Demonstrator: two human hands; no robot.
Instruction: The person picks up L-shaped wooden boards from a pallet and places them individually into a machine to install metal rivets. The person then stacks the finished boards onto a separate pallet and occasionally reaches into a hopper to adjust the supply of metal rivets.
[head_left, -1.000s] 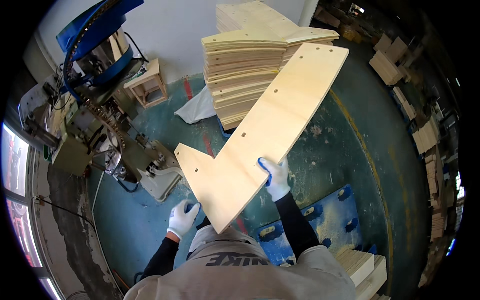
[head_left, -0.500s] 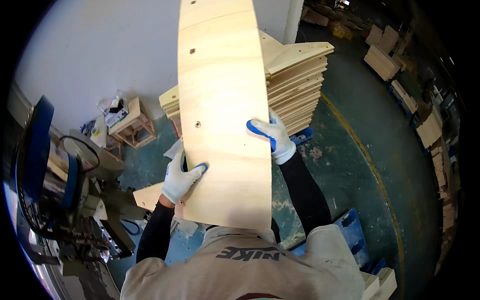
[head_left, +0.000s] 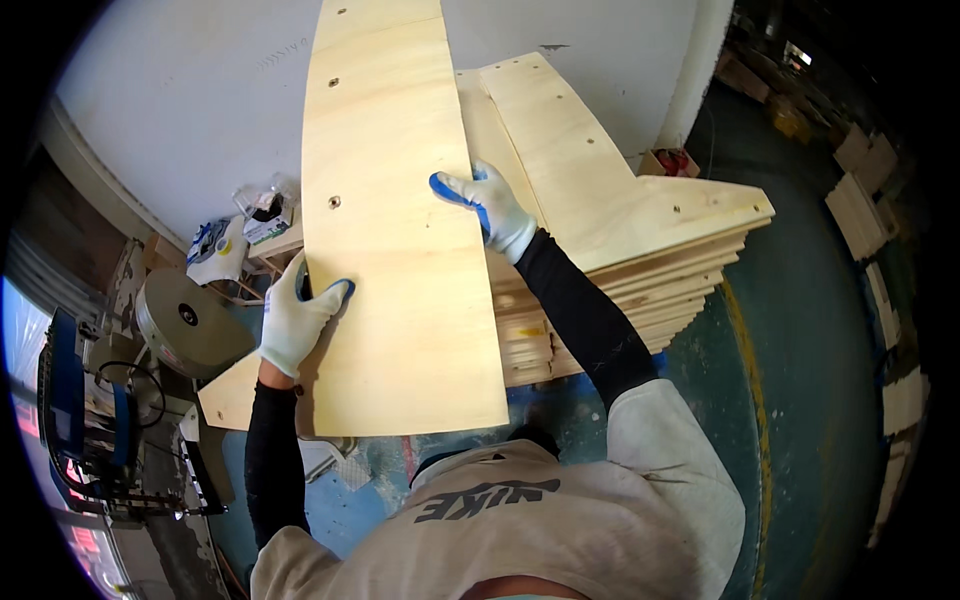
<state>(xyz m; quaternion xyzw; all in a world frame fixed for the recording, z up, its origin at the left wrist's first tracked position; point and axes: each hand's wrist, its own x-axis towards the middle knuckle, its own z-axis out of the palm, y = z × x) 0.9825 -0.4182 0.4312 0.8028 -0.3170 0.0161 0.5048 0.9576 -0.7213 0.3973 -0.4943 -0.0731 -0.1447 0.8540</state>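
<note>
A long, pale plywood panel [head_left: 395, 270] with a curved edge and several small metal inserts is held up in front of me. My left hand [head_left: 297, 322], in a white glove with blue grip, clasps its left edge, thumb on the face. Higher up, my right hand [head_left: 492, 208] grips the right edge the same way; the fingers behind the board are hidden. A pointed plywood part [head_left: 232, 392] juts out left below my left hand; I cannot tell if it belongs to this panel. Beyond my right arm lies a stack of similar plywood panels [head_left: 610, 225].
At left stands a machine [head_left: 85, 400] with blue parts, near a round grey housing [head_left: 190, 318]. A small wooden stool [head_left: 280, 243] holding odds and ends is against the wall [head_left: 190, 110]. Wood piles [head_left: 855, 215] line the far right, past a yellow floor line [head_left: 757, 400].
My view and body have turned, and the panel now appears further left. More of the stack shows on the right. Both hands keep the same hold on the panel.
</note>
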